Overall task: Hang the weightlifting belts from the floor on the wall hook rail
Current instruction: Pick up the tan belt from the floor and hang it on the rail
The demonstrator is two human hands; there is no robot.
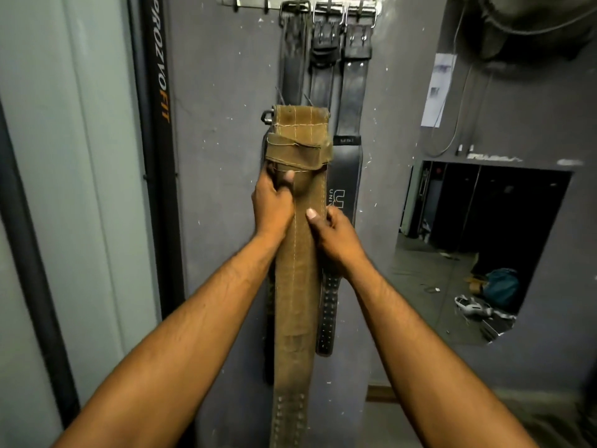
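Observation:
I hold a tan suede weightlifting belt point(297, 286) upright in front of the grey wall, buckle end up. My left hand point(273, 202) grips its left edge just under the keeper loop. My right hand point(336, 240) clasps its right edge a little lower, thumb on the front. A metal hook rail point(255, 1) runs along the top of the wall. Three black leather belts point(352, 92) hang from its right-hand hooks, straight behind the tan belt. The rail's left hooks are bare. The tan belt's metal buckle peeks out at its top left.
A black upright post marked PROZVOFIT point(158, 124) stands left of the wall, beside a pale panel. A mirror point(478, 247) at the right reflects a cluttered floor with a teal bag. Cables and a paper sheet point(437, 88) hang on the wall at upper right.

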